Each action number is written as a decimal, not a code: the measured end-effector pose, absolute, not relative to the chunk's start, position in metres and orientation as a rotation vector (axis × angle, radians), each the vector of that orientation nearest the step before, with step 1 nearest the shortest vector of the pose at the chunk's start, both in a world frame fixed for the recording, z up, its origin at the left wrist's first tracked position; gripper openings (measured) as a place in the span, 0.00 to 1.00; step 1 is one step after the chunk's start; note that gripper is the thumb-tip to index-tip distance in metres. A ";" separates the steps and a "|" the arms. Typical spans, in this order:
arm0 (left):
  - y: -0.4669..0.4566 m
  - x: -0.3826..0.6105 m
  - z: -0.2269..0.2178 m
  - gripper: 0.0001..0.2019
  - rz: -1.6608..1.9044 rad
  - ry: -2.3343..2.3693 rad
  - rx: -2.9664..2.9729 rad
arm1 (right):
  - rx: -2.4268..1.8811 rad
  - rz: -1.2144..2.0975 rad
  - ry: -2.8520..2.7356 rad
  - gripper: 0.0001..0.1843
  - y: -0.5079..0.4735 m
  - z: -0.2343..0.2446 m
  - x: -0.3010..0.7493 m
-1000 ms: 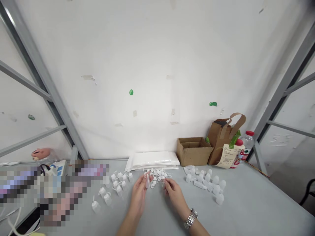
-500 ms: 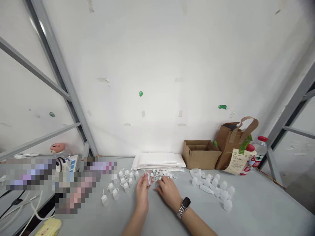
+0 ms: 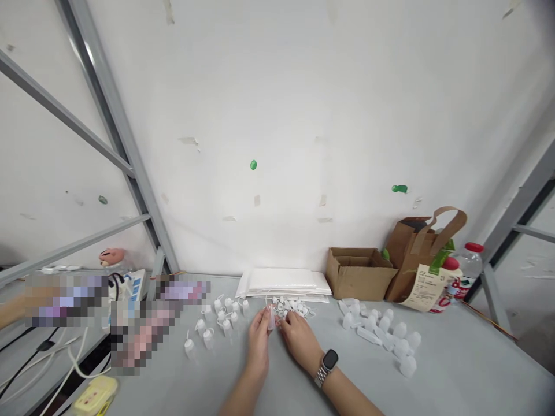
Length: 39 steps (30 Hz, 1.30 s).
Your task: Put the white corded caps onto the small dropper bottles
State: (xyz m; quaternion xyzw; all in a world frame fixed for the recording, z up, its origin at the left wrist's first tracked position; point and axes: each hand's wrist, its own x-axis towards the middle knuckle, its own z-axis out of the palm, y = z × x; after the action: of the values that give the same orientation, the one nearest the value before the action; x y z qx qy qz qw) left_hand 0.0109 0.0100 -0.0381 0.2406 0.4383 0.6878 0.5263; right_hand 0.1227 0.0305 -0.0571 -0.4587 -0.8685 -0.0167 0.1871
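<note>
My left hand (image 3: pixel 259 341) is closed around a small translucent squeeze bottle (image 3: pixel 271 321), held upright above the table. Close on its right is my right hand (image 3: pixel 299 336), fingers curled down and pinched together; whatever they hold is hidden. Just behind both hands lies a pile of small white caps (image 3: pixel 292 306). Left of my left hand stands a group of capped squeeze bottles (image 3: pixel 226 328) with looped white caps. Several uncapped translucent bottles (image 3: pixel 369 335) lie loosely to the right of my right hand.
White flat packets (image 3: pixel 281 279) lie against the wall. An open cardboard box (image 3: pixel 362 280), a brown paper bag (image 3: pixel 403 260) and a red-capped bottle (image 3: pixel 470 263) stand back right. A yellow case (image 3: pixel 95 394) sits front left, near cables. Another person's arm (image 3: pixel 15 306) reaches in at left.
My hands have come closer together, and the bottle in my left hand is now beside my right fingers. The view has shifted slightly. Another person's arm has appeared at the left edge.
</note>
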 end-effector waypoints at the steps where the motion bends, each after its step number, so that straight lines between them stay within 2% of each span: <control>1: 0.010 0.011 -0.038 0.17 1.643 1.050 0.576 | -1.290 -0.035 -2.445 0.09 0.030 -0.057 0.122; 10: 0.010 0.011 -0.041 0.17 1.633 1.061 0.624 | -1.306 0.090 -2.427 0.09 0.028 -0.055 0.118; 14: 0.011 0.010 -0.041 0.17 1.641 1.074 0.639 | -1.307 0.143 -2.404 0.12 0.028 -0.056 0.118; 17: 0.011 0.010 -0.041 0.17 1.647 1.090 0.651 | -1.286 0.191 -2.362 0.18 0.026 -0.056 0.121; 20: 0.011 0.009 -0.042 0.18 1.654 1.112 0.667 | -1.184 0.342 -2.203 0.23 0.026 -0.055 0.127; 26: 0.013 0.011 -0.045 0.22 1.622 1.153 0.771 | -1.095 0.749 -1.632 0.11 0.032 -0.050 0.149; 31: 0.016 0.019 -0.054 0.24 1.533 1.178 0.920 | -1.036 1.205 -1.246 0.19 0.031 -0.040 0.161; 39: 0.014 0.020 -0.064 0.21 1.403 1.261 1.118 | -0.943 1.327 -1.055 0.17 0.021 -0.031 0.154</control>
State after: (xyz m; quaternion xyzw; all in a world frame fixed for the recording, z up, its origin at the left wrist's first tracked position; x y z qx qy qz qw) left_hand 0.0196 0.0144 -0.0635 0.4536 0.5115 0.5691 0.4568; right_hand 0.1539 0.0209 -0.0310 -0.4008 -0.4484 0.5644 0.5654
